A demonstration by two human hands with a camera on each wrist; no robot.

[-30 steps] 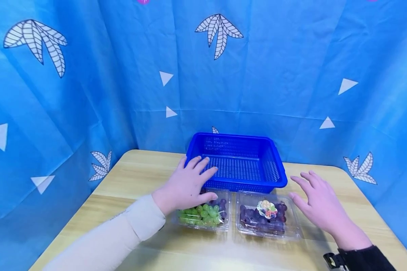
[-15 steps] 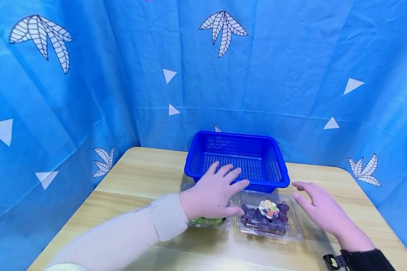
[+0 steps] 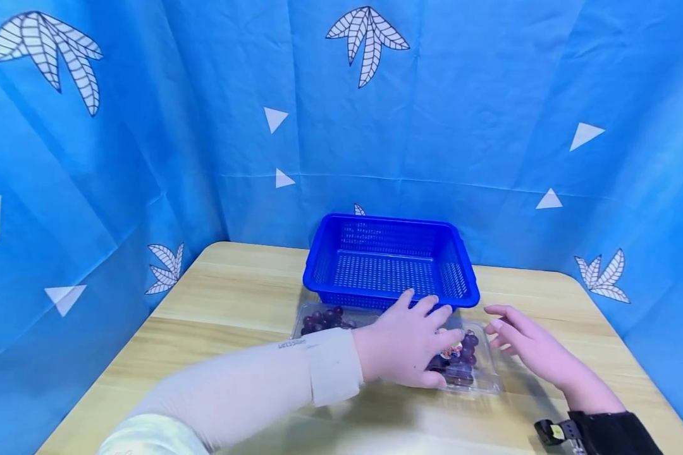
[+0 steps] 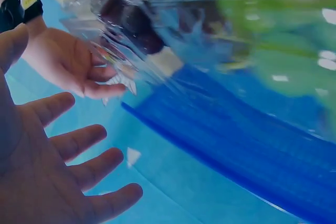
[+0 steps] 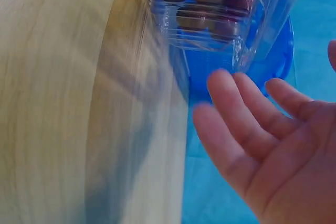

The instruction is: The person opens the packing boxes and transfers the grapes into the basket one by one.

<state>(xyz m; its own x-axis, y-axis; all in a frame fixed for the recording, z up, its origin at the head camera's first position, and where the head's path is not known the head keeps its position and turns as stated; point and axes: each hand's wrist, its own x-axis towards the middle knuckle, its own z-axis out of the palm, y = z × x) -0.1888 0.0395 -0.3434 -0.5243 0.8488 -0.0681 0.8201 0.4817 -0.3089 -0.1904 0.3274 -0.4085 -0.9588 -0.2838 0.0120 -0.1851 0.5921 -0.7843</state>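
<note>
Two clear plastic boxes of grapes stand side by side on the table. My left hand [image 3: 406, 341], fingers spread, hovers over the right grape box [image 3: 486, 373] and hides much of it; dark grapes [image 3: 468, 347] and part of a round fruit sticker show beyond the fingers. The left grape box [image 3: 303, 314] is partly covered by my left forearm, with dark grapes [image 3: 321, 319] visible at its back. My right hand [image 3: 532, 344] is just right of the right box, its fingers loosely bent and holding nothing. In the right wrist view its fingers [image 5: 231, 114] are apart from the box [image 5: 210, 30].
A blue perforated plastic basket [image 3: 387, 294] stands directly behind the boxes, with its bare bottom visible. The wooden table [image 3: 245, 278] backs onto a blue patterned curtain [image 3: 461, 126], which also hangs along both sides.
My left hand has swept rightward from over the left grape box to over the right one. The right hand stays near its place, its fingers a little more bent. Boxes and basket keep their places.
</note>
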